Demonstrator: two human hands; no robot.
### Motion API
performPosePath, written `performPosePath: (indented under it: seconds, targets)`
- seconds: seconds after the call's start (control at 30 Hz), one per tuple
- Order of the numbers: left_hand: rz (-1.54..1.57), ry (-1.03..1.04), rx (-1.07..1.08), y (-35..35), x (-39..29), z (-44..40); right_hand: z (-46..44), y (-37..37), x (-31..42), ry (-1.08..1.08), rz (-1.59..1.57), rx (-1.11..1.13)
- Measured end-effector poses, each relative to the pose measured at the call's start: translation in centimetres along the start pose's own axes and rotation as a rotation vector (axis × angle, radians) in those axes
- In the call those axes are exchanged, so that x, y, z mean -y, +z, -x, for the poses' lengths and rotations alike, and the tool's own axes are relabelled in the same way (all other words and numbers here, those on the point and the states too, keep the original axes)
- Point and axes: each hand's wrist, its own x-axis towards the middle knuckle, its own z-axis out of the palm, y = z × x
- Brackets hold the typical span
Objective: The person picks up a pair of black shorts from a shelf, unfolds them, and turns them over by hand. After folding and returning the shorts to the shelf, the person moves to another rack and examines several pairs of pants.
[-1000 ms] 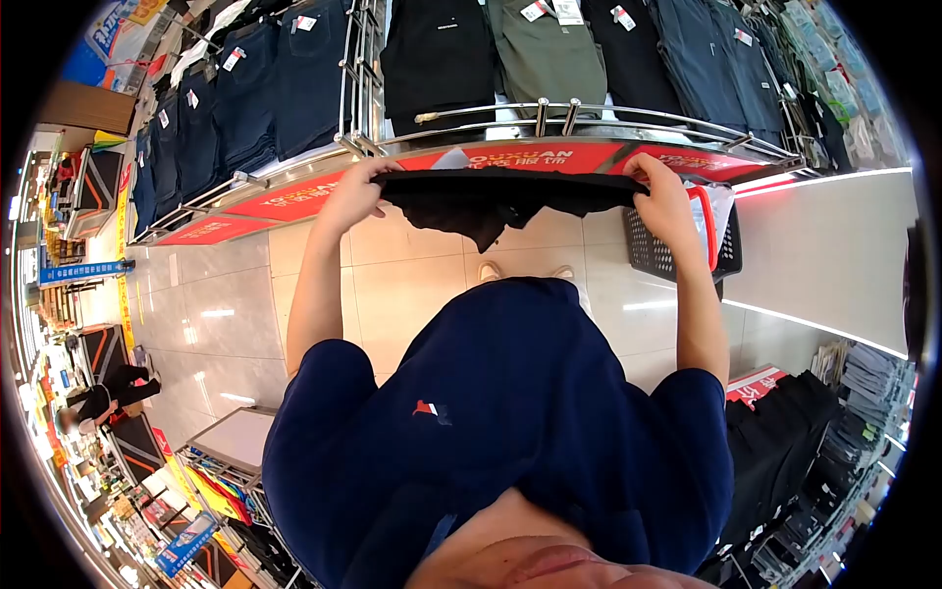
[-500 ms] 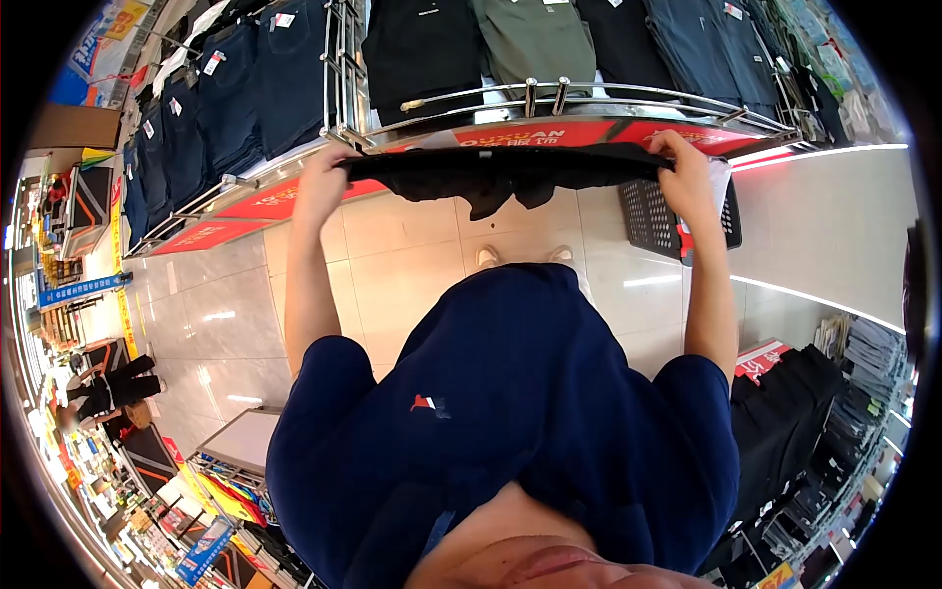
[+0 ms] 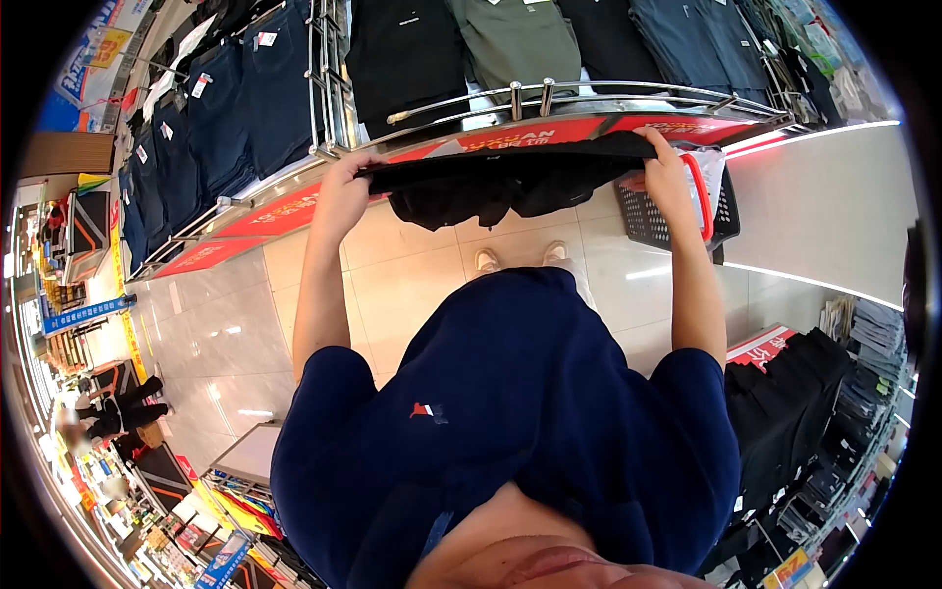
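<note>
A pair of black trousers [image 3: 500, 182] hangs stretched between my two hands, its waistband pulled nearly level and its lower part dangling in folds over the floor. My left hand [image 3: 340, 194] is closed on one end of the waistband. At the opposite end my right hand [image 3: 665, 175] grips the edge, thumb and fingers pressed together. Behind my right forearm stands a dark perforated shopping basket [image 3: 643, 218] with a red handle [image 3: 703, 201] and something pale inside.
Beyond the trousers runs a display stand with a chrome rail [image 3: 461, 106] and folded green trousers [image 3: 520, 44] among dark ones. Jeans [image 3: 216, 128] lie at the left. A black clothing stack [image 3: 795, 393] stands at the right. A person [image 3: 123, 407] is far left.
The trousers have sagged lower, with more of their cloth hanging down. My hands have come slightly closer together, and the basket's red handle now shows more. The view has shifted slightly.
</note>
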Motion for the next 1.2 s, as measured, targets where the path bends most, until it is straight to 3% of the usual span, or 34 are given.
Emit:
performPosePath:
  seconds: [0.03, 0.2, 0.33, 0.4, 0.47, 0.57, 0.63, 0.77, 0.83, 0.9, 0.97, 1.0, 1.13, 1.2]
  targets:
    - [-0.001, 0.001, 0.001, 0.3, -0.1, -0.2, -0.4, 0.3, -0.4, 0.165, -0.443, 0.119]
    - [-0.064, -0.064, 0.15, 0.5, 1.2, -1.7, -0.7, 0.7, -0.7, 0.098, -0.544, 0.16]
    - [-0.041, -0.017, 0.182, 0.5, 1.6, -2.3, -2.2, -1.2, -1.0, -0.041, -0.324, 0.144]
    - [0.103, -0.09, 0.085, 0.6, 1.4, -2.1, -2.3, -1.7, -1.0, -0.082, -0.189, 0.144]
    - [0.031, -0.05, 0.038, -1.2, 6.4, -4.3, -1.7, -2.6, -0.5, -0.291, 0.117, 0.06]
    - [-0.2, -0.081, -0.017, -4.6, 6.7, -5.1, -1.9, -5.5, -1.6, -0.138, 0.278, 0.02]
    - [-0.243, 0.008, -0.033, -3.8, 6.3, -5.1, -1.8, -6.5, -2.2, -0.124, 0.35, 0.027]
    - [-0.138, 0.081, 0.017, 0.1, 3.2, -6.0, -0.4, -6.0, -2.8, -0.132, 0.365, 0.045]
    - [0.01, 0.082, 0.104, 3.1, 1.3, -6.0, 0.3, -5.2, -3.4, -0.557, 0.311, 0.149]
    - [0.047, 0.023, 0.124, 4.7, 1.1, -6.9, 1.3, -4.9, -3.4, -0.49, 0.314, 0.181]
    - [0.533, -0.083, 0.114, 6.0, 0.6, -7.8, 1.4, -5.3, -3.4, -0.394, 0.417, 0.302]
    - [0.595, -0.087, 0.127, 6.4, 0.2, -7.9, 1.8, -5.4, -2.5, -0.357, 0.416, 0.3]
    - [0.595, -0.042, 0.163, 7.8, -1.2, -8.1, 1.2, -6.0, -3.6, -0.264, 0.535, 0.29]
    - [0.201, 0.101, 0.065, 7.7, -0.1, -9.1, 1.1, -6.2, -4.3, -0.234, 0.643, 0.096]
